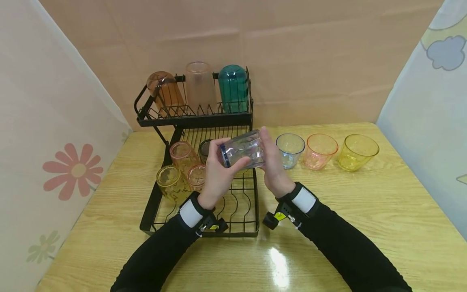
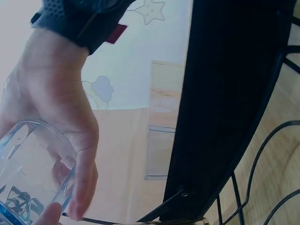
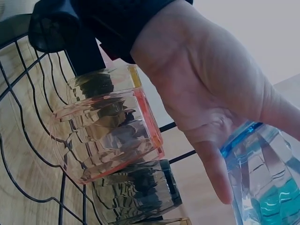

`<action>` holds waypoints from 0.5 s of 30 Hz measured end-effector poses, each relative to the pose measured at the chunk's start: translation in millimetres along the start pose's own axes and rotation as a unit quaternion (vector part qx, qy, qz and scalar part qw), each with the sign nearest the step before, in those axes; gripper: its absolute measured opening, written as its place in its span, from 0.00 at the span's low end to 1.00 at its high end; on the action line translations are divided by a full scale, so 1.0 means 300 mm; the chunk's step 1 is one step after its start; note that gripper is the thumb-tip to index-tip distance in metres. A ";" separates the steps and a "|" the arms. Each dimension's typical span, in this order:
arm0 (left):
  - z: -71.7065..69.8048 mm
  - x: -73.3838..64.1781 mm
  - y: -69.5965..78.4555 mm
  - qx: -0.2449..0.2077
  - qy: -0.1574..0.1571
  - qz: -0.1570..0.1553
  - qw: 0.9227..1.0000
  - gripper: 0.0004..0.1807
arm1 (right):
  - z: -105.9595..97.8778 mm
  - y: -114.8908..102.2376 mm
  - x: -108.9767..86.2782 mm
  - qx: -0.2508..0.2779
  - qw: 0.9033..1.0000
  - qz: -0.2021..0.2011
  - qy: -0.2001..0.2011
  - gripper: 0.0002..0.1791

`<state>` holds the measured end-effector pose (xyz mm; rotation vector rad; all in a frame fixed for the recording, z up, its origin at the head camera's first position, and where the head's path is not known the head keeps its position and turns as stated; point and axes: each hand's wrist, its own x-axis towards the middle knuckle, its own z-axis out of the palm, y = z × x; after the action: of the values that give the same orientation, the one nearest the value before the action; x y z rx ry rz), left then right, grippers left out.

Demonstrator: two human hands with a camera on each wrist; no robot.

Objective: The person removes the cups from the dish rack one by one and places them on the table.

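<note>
A clear, straight-sided glass tumbler with a blue-edged end (image 1: 242, 150) lies tilted between a person's two hands, raised above the table and partly over a black two-tier wire rack (image 1: 219, 121).

On the rack's upper tier, at left, stand a brown rounded glass tumbler (image 1: 166, 91), a pale pink tall glass tumbler (image 1: 200, 87) and a teal rounded glass tumbler (image 1: 232, 87), all base up, presumably so that they drain through the wires. On the lower tier, a yellow patterned glass tumbler (image 1: 173, 186), two pink glass tumblers (image 1: 186, 156) and a dark grey glass tumbler (image 1: 205, 150) cluster towards the left and back, apparently inverted for the same reason.

The left hand (image 1: 215, 174) grips the blue-edged end, its thumb extended along the side, likely to steady the slant. The right hand (image 1: 274, 166) holds the clear end, probably sharing the weight of a smooth, slippery wall.

Farther right on the pale wooden table (image 1: 365, 227), a blue-rimmed clear glass bowl (image 1: 290, 152), a pink flared glass bowl (image 1: 320, 153) and a yellow flared glass bowl (image 1: 356, 154) stand mouth up in a row, seemingly spaced for easy reach.
</note>
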<state>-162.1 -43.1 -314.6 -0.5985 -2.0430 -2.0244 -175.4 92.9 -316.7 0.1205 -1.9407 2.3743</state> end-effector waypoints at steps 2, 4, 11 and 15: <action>0.007 -0.001 0.001 -0.003 0.003 -0.001 1.000 0.33 | 0.003 -0.003 0.002 0.004 1.000 0.005 0.014 0.31; 0.012 -0.002 0.003 0.000 0.004 -0.001 1.000 0.32 | 0.004 -0.002 0.002 0.007 1.000 0.007 0.027 0.29; 0.017 0.008 -0.042 0.009 -0.005 0.009 1.000 0.33 | -0.004 0.007 -0.007 0.011 0.999 -0.008 0.048 0.26; 0.006 0.015 -0.073 0.043 -0.032 0.001 0.999 0.34 | -0.012 0.001 -0.017 -0.001 0.998 -0.004 0.061 0.26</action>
<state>-174.9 -40.2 -332.7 -0.6560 -2.1505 -1.9293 -170.4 96.2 -318.3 -0.0156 -1.8848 2.3153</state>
